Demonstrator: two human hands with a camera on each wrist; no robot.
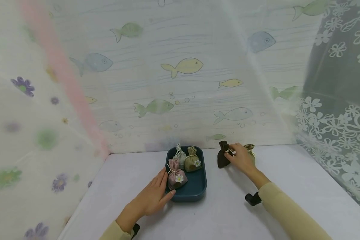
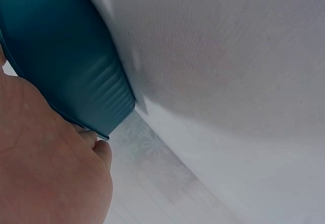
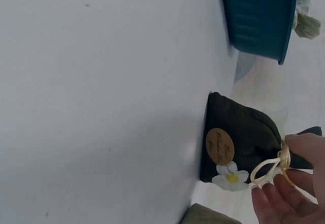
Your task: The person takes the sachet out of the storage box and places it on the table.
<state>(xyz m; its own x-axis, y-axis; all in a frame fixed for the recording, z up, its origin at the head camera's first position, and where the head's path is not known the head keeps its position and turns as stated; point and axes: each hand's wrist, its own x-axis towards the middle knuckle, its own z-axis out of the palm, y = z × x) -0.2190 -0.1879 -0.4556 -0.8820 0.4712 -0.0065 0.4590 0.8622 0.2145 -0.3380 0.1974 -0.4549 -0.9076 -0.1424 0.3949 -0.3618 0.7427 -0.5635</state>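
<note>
A dark blue-green tray [image 1: 199, 186] stands on the white table, holding a pink drawstring pouch [image 1: 174, 176], a pale grey one [image 1: 180, 156] and an olive one [image 1: 192, 160]. My left hand [image 1: 150, 195] rests against the tray's left rim with straight fingers; the left wrist view shows the tray's wall [image 2: 61, 51] beside it. To the tray's right, my right hand [image 1: 241, 159] pinches the tied neck of a dark brown drawstring pouch [image 3: 238, 137]. That pouch carries a white flower and a round brown label, and its base appears to touch the table.
Just behind my right hand another olive pouch [image 1: 250, 151] is partly hidden. A fish-print curtain [image 1: 183, 90] hangs along the table's back edge, with a flowered curtain [image 1: 33, 133] on the left and a white-flower lace panel [image 1: 342, 126] on the right.
</note>
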